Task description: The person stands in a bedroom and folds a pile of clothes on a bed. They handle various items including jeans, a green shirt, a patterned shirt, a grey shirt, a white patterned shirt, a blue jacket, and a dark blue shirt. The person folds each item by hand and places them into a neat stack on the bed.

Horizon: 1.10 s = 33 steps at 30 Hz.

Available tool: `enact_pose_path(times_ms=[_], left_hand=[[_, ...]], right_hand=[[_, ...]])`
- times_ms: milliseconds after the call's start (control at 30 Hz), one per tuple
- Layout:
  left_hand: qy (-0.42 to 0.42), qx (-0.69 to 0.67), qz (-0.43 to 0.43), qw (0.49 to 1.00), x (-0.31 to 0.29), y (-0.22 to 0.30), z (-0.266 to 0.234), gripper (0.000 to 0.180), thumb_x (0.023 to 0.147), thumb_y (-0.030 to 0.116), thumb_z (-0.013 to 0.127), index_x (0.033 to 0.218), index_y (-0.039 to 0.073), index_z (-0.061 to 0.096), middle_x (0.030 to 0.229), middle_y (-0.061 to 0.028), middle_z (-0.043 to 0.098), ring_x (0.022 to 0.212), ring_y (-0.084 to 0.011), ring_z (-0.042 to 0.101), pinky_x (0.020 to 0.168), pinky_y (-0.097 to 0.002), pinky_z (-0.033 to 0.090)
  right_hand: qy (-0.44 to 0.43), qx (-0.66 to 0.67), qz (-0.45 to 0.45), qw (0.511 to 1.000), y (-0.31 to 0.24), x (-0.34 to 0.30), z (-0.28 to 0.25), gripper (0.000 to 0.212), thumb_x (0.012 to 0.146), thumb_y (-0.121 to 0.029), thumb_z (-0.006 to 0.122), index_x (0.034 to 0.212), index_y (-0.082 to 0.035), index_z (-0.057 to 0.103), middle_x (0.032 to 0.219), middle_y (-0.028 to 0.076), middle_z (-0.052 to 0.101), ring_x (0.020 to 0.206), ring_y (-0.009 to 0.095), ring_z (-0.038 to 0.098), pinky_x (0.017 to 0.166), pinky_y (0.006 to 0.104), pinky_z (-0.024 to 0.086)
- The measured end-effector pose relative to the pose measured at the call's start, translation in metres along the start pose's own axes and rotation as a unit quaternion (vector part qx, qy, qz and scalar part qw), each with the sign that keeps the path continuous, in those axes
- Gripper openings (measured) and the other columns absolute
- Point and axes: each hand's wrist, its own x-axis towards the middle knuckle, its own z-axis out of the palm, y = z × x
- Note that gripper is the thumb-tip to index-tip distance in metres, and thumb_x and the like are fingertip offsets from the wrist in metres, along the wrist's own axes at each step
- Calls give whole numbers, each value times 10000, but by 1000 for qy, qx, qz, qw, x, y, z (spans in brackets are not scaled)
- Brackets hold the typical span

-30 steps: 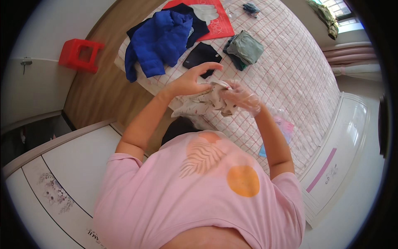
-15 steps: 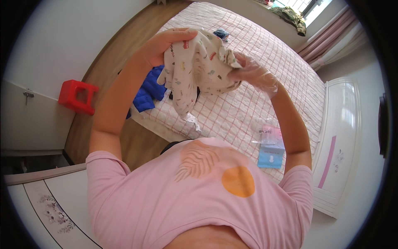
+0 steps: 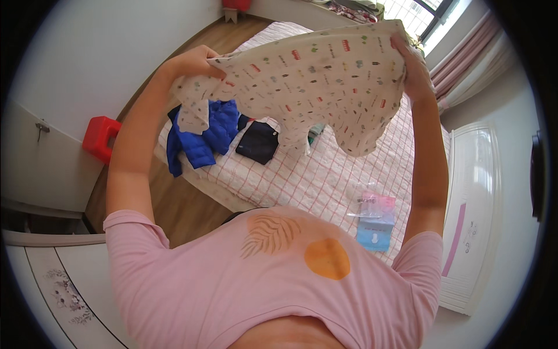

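A cream child's garment point(image 3: 319, 70), printed with small red buses and green trees, is stretched out in the air above the bed. My left hand point(image 3: 195, 63) pinches it at one end, where a loose flap dangles below. The opposite upper corner is gripped by my right hand point(image 3: 415, 70), which looks covered by a thin clear glove. Under the cloth, a blue puffy jacket point(image 3: 214, 136) lies near the bed's left edge. Beside it is a dark folded garment point(image 3: 257, 142). A bit of green striped cloth point(image 3: 315, 134) shows behind the hanging hem.
The bed point(image 3: 302, 183) has a white quilt with red checks. On its near right side lie a blue packet point(image 3: 375, 232) and a pink packet in clear plastic point(image 3: 378, 203). A red stool point(image 3: 100, 139) stands left; a white headboard point(image 3: 474, 218) is right.
The garment was bunched between my hands and is now spread wide. My hands have moved apart, the right one up and outward. The dark folded garment has come into fuller view.
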Motion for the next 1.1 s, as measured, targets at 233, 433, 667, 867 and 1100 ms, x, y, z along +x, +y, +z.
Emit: enact_pose_path(times_ms=[233, 433, 667, 867, 1100], left_hand=[[59, -73, 29, 995, -37, -9, -41, 295, 743, 209, 635, 980, 44, 578, 836, 4, 564, 754, -75, 518, 674, -243, 416], [-59, 100, 173, 978, -18, 132, -55, 272, 733, 189, 618, 938, 10, 603, 877, -35, 591, 810, -116, 534, 683, -262, 432], [213, 170, 389, 880, 66, 166, 40, 350, 691, 325, 647, 929, 69, 611, 764, -36, 595, 690, -139, 580, 595, -287, 462], [137, -185, 89, 969, -20, 90, 79, 707, 629, 656, 634, 792, -27, 558, 706, -75, 569, 637, -115, 552, 543, -221, 441], [266, -127, 95, 951, -51, 84, 114, 318, 755, 262, 688, 897, -10, 607, 829, -70, 622, 766, -118, 579, 719, -247, 463]], right_hand=[[-46, 448, 293, 844, -15, -16, -9, 499, 850, -384, 523, 1055, 69, 551, 967, 94, 606, 830, 151, 589, 744, 270, 459], [-255, 346, 82, 899, -69, -15, 22, 670, 710, -266, 718, 1255, -30, 408, 1201, 130, 508, 1135, 254, 460, 988, 309, 360], [-226, 414, 136, 871, -80, -31, 134, 544, 844, -346, 557, 1251, -20, 398, 1211, 108, 470, 1103, 210, 470, 928, 366, 404], [-142, 752, 291, 575, -125, -23, 123, 379, 930, -268, 408, 1211, -16, 440, 1139, 120, 513, 1042, 239, 515, 864, 384, 457], [-104, 716, 317, 614, -140, -24, 121, 317, 887, -205, 511, 1140, -15, 492, 1070, 109, 559, 959, 227, 561, 827, 367, 465]])
